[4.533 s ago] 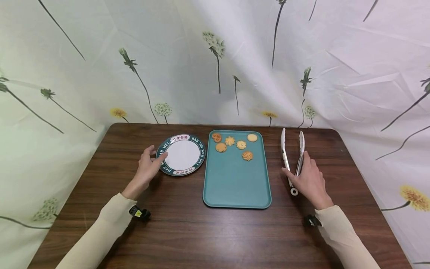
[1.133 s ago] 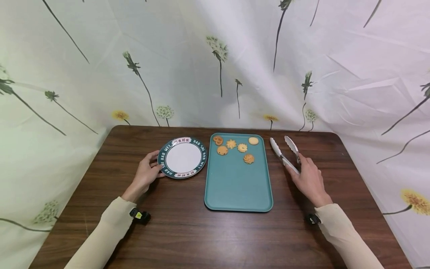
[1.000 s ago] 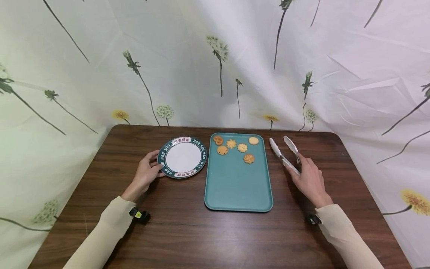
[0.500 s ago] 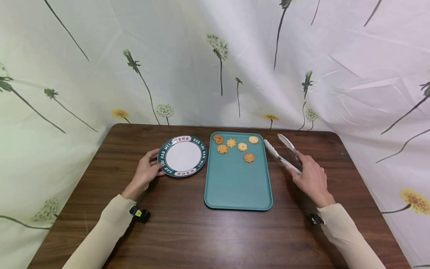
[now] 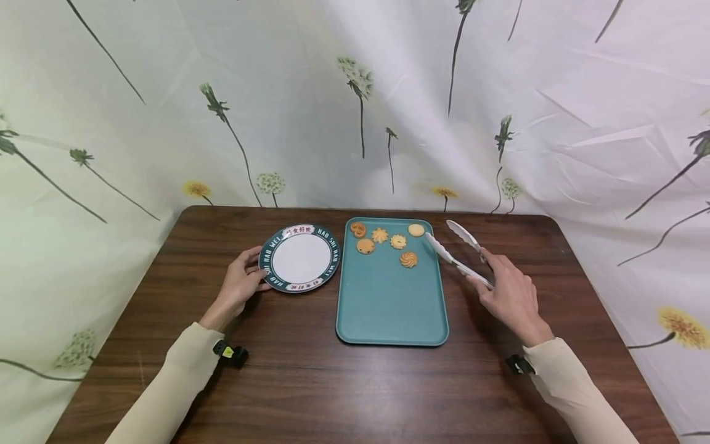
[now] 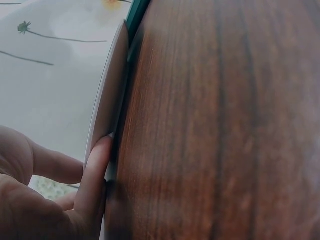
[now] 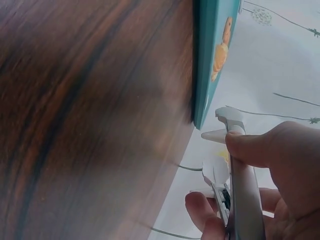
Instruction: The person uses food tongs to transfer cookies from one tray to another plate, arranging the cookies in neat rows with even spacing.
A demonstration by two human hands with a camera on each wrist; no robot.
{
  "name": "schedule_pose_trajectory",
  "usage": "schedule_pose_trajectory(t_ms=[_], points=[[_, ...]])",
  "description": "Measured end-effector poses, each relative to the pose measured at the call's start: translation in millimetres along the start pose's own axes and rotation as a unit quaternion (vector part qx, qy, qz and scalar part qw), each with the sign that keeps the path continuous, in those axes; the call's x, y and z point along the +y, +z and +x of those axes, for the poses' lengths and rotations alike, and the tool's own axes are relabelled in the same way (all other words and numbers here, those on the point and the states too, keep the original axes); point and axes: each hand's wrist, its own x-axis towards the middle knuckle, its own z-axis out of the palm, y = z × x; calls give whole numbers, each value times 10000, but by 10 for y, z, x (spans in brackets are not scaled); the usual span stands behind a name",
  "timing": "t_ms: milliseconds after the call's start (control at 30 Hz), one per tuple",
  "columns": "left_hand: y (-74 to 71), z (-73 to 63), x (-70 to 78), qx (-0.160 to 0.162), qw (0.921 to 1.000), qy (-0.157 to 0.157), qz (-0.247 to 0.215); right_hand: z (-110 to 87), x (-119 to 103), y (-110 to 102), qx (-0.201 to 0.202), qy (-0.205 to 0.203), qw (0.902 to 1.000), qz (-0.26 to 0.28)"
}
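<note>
My left hand pinches the left rim of a round plate with a white middle and a dark green lettered border. In the left wrist view the thumb lies over the plate's edge and fingers are beneath it. My right hand grips metal tongs, their two arms spread apart. One tip of the tongs overlaps the right edge of a teal tray, close to a plain round biscuit. A swirl cookie lies lower on the tray; nothing is between the tong tips.
More cookies lie near the tray's far end: a pretzel-shaped one, a round dotted one and two flower-shaped ones. The brown wooden table ends at a white dandelion-print cloth behind it.
The tongs have been lifted and swung left, from beside the tray to over its right edge. My left hand went from touching the plate's top to pinching its rim. The cookies stay put.
</note>
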Motion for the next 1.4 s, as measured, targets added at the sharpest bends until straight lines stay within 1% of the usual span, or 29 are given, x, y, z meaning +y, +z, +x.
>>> schedule_pose_trajectory(t_ms=[267,500,767,1000,1233,1400], points=[[-9,9,-1,-3,10000,-74,-51,-15,-39,-4,-2,-153,9999,-24],[-8,18,6,14,10000,-70,24,-30,-86,-10,-37,-327,9994,-44],[-21,16,-2,-13,10000,-27,-9,-52,-154,-18,-408,-416,9983,-19],[-23,23,-17,-17,10000,-46,-42,-66,-230,-29,-824,-389,9958,75],[-18,23,-18,-4,10000,-23,-82,-92,-277,-8,-882,-486,9949,15],[-16,19,-12,-8,10000,2,-60,-113,-298,11,-1000,-502,9937,41]])
